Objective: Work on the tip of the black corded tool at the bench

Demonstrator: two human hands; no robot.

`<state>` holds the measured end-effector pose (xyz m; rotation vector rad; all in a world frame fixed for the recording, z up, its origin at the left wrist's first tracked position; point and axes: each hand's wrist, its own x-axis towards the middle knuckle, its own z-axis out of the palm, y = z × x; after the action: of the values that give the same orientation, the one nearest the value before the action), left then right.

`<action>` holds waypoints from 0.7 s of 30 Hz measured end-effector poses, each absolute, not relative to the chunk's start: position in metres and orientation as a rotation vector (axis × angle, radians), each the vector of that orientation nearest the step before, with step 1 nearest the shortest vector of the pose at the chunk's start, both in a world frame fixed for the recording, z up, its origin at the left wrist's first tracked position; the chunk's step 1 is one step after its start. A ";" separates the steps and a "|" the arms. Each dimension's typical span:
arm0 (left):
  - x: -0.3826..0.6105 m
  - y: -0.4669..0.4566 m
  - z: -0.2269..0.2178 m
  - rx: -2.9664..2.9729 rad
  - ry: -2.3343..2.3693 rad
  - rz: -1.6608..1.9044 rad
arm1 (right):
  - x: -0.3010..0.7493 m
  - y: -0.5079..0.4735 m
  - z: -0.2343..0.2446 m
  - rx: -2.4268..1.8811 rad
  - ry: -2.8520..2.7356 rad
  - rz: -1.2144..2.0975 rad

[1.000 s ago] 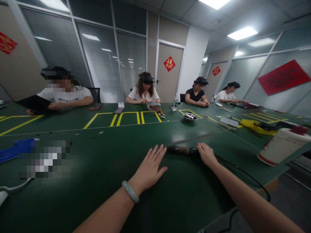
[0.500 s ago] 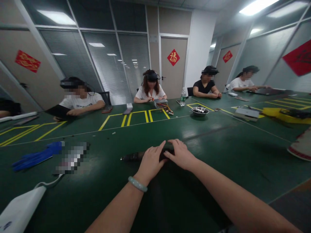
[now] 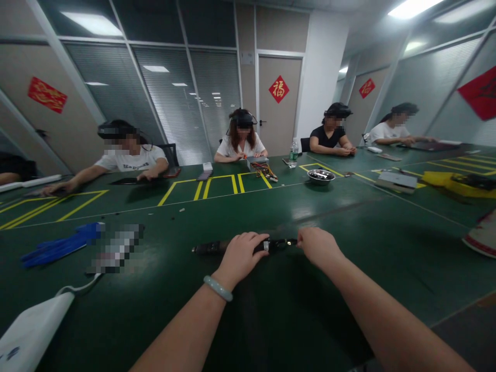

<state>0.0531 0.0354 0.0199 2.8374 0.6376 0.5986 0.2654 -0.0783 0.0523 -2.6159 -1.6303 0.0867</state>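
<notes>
A long black electric screwdriver [image 3: 211, 248] lies crosswise on the green table [image 3: 217, 320], its narrow tip pointing left. My left hand [image 3: 242, 258], with a pale green bangle at the wrist, is wrapped over the middle of its body. A small white label shows beside the thumb. At the other end, my right hand [image 3: 320, 245] is closed in a pinch on the thin end piece, where a small shiny bit shows. My right fingertips are mostly hidden behind the hand.
On the left lie a blue glove [image 3: 64, 248], a blurred phone [image 3: 120, 248] and a white power bank [image 3: 34, 325] with its cable. Ahead are a metal bowl [image 3: 321, 176], a water bottle [image 3: 293, 154] and a grey box with wires [image 3: 258, 164]. Several people sit across the table.
My right hand has slid right along the screwdriver to its end and closed, uncovering its labelled part. My left hand has flattened onto the body. The person at left has lowered a dark flat object.
</notes>
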 end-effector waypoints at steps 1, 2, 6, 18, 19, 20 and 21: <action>0.051 0.037 0.022 2.835 0.620 0.579 | 0.272 -0.076 0.049 -2.579 -1.554 0.027; 0.049 0.038 0.024 2.834 0.603 0.554 | 0.280 -0.072 0.046 -2.534 -1.466 -0.030; 0.040 0.047 0.032 2.819 0.550 0.419 | 0.306 -0.060 0.035 -2.315 -1.222 -0.044; 0.040 0.030 0.043 2.841 0.578 0.518 | 0.273 -0.072 0.047 -1.995 -1.833 0.406; 0.044 0.025 0.043 2.847 0.584 0.548 | 0.272 -0.072 0.047 -2.002 -1.845 0.404; 0.048 0.021 0.042 2.856 0.592 0.571 | 0.271 -0.072 0.047 -2.003 -1.860 0.392; 0.052 0.017 0.040 2.866 0.603 0.588 | 0.270 -0.072 0.047 -2.001 -1.879 0.370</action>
<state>0.0517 0.0169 0.0405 2.8663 0.6025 0.5877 0.2698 -0.0717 0.0475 -2.0011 -1.8793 0.3696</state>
